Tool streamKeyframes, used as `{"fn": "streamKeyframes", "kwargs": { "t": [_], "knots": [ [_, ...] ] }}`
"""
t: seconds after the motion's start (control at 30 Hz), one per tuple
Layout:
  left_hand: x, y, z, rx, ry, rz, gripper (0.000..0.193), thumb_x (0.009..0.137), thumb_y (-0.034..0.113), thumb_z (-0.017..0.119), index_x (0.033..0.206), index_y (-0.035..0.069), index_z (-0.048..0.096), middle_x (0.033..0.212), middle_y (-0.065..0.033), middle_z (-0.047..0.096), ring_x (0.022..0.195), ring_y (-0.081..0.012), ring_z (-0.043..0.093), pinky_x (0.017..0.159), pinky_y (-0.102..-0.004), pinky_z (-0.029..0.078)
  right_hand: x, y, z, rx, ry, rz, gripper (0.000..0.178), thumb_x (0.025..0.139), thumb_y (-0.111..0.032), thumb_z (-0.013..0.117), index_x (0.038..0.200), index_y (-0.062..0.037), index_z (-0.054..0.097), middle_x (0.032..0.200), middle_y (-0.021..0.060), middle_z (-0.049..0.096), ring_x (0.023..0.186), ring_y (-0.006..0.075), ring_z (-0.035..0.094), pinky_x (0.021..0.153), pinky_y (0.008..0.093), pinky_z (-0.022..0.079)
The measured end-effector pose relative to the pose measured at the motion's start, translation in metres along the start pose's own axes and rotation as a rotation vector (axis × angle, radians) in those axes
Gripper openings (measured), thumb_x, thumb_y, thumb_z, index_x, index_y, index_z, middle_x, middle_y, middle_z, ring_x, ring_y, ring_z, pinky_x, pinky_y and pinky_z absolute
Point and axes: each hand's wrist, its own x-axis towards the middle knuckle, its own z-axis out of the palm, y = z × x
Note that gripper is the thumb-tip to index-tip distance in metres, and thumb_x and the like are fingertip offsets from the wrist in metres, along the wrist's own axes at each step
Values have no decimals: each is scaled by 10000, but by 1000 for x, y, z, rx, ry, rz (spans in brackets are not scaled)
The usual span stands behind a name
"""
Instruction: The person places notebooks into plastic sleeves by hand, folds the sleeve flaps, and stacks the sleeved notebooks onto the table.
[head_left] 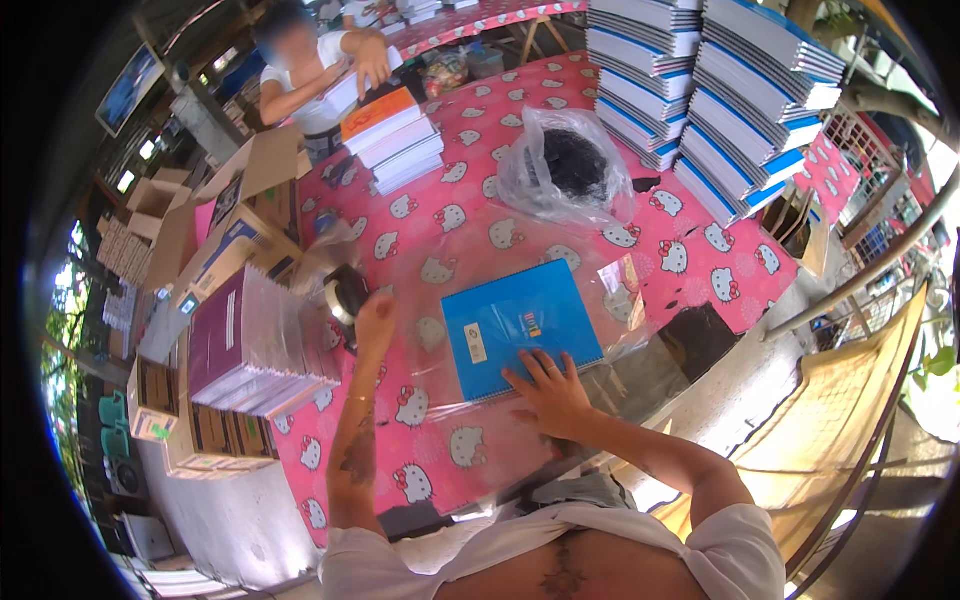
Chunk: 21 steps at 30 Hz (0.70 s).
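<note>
A blue spiral-bound notebook (515, 325) lies on a clear plastic sheet (415, 270) on the table. My right hand (553, 393) rests on the notebook's near edge, fingers spread and palm down. My left hand (375, 318) is closed beside a black tape dispenser (347, 293) at the left; whatever its fingers pinch is too small to make out. Around the notebook the plastic stretches out past its edges.
Tall stacks of notebooks (740, 110) stand at the far right. A plastic bag with black contents (575, 165) sits mid-table. Purple-covered wrapped books (245, 345) and cardboard boxes (270, 165) line the left. Across the table, another person handles books (395, 140).
</note>
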Motion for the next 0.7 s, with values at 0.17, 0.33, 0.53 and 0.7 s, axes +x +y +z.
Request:
{"fn": "streamKeyframes", "kwargs": {
  "t": [0.17,0.33,0.53,0.7],
  "knots": [
    [85,84,116,59,-201,439,245,895,176,633,1061,4,686,966,-190,702,877,-327,673,765,-397,527,15,-7,-11,6,-30,126,628,852,-510,640,1389,-212,505,1431,137,422,1297,331,417,1001,602,351],
    [117,32,184,456,-244,591,215,852,70,568,999,-55,662,1135,-216,609,1045,-424,575,867,-479,480,47,6,-14,125,-9,191,483,844,-490,664,1240,-216,636,1308,97,509,1186,295,483,905,541,405],
    [127,58,176,451,-238,591,197,818,106,640,979,5,586,971,-201,619,962,-398,590,833,-465,476,51,12,-21,137,-25,199,394,830,-467,690,1158,-249,695,1280,73,529,1169,280,491,869,519,428],
    [138,76,164,297,-309,434,239,797,167,700,957,30,588,887,-166,658,850,-367,638,752,-467,494,49,17,-16,124,-25,204,397,815,-445,716,1168,-266,695,1282,72,521,1178,280,486,870,519,430]
  ]
}}
